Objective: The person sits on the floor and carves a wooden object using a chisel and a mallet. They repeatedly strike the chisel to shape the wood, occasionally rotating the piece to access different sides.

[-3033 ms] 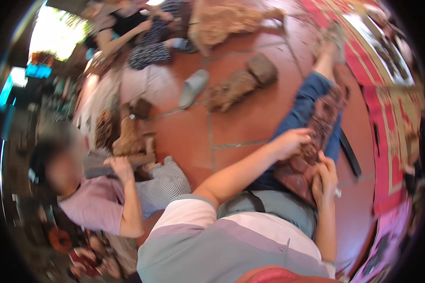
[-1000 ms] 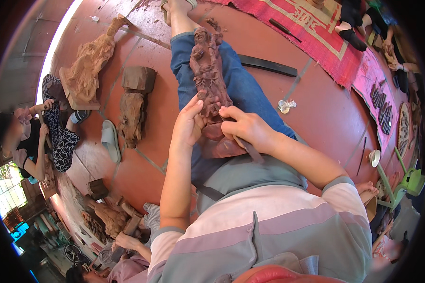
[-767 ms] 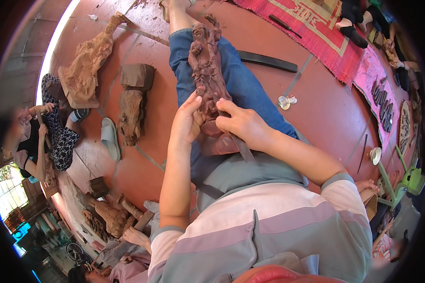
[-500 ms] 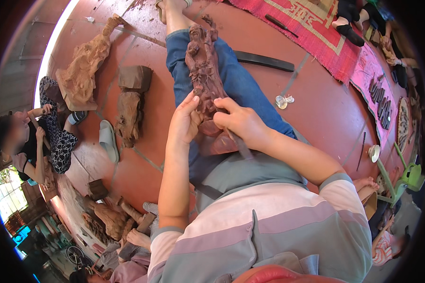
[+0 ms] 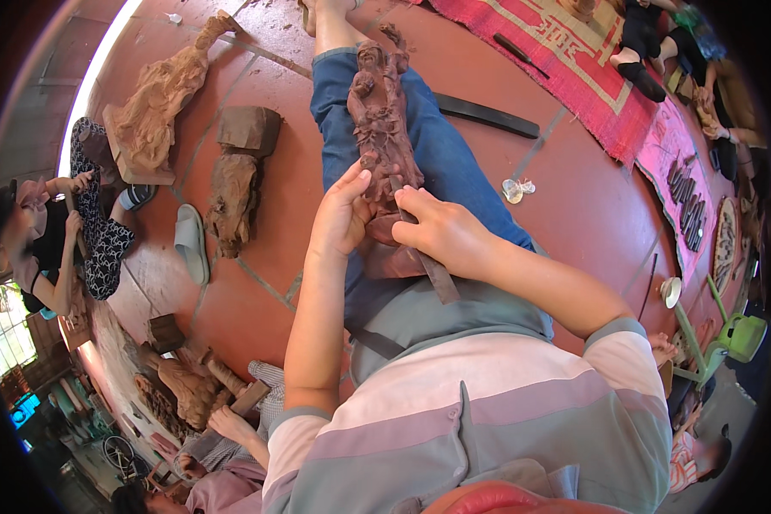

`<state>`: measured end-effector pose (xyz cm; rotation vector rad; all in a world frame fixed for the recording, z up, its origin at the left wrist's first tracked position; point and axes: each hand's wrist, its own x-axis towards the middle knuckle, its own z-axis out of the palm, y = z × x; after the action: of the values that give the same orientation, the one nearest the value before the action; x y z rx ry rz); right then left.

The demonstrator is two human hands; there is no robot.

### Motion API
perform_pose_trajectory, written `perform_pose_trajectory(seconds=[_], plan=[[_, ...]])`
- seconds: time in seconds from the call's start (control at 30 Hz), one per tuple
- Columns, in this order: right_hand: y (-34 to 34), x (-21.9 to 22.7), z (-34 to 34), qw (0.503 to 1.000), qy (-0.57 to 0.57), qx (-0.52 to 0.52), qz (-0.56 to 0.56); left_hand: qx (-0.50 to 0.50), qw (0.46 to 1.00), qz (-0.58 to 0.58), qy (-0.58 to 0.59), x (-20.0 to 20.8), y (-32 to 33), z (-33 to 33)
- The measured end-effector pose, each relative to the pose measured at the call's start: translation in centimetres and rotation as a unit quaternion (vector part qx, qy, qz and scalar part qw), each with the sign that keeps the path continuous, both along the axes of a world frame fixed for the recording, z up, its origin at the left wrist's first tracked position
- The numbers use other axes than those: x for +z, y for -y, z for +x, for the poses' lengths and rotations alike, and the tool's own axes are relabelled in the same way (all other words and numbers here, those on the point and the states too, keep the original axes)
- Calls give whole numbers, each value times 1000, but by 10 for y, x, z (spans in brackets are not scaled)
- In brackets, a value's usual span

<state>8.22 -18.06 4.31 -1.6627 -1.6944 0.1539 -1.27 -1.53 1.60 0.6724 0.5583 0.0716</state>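
A reddish-brown carved wooden figurine [image 5: 381, 111], a bearded robed figure on a smooth rounded base, lies along my blue-jeaned leg. Its base points toward my belly. My left hand [image 5: 341, 208] grips the lower part from the left side, thumb up along the carving. My right hand [image 5: 441, 224] is closed round a thin, flat brown strip [image 5: 438, 278], whose upper end rests against the carving just above the base. The strip's other end sticks out below the hand toward my lap. Whether it is a tool blade or an abrasive strip I cannot tell.
On the tiled floor at left lie a pale wood carving [image 5: 158, 116], a dark carved block [image 5: 236, 184] and a grey slipper [image 5: 191, 244]. A black bar [image 5: 488, 114] lies beyond my leg. Right are a red mat [image 5: 565, 77] and several tools [image 5: 687, 201] on pink cloth. Other people sit around.
My right hand and the strip have shifted slightly; the strip's lower end shows farther out toward my lap. The left hand keeps its hold. The view has moved a little.
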Motion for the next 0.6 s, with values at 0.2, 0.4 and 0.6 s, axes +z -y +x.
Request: perform_pose_trajectory(seconds=[0.2, 0.4, 0.6], plan=[[-2, 7, 0, 992, -64, -69, -85, 7, 1000, 4, -3, -11, -6, -1], [4, 8, 4, 995, -34, -13, -90, 15, 1000, -16, 3, -13, -3, -1], [2, 5, -4, 994, -42, -53, -84, 12, 1000, -15, -3, -10, -3, 1]])
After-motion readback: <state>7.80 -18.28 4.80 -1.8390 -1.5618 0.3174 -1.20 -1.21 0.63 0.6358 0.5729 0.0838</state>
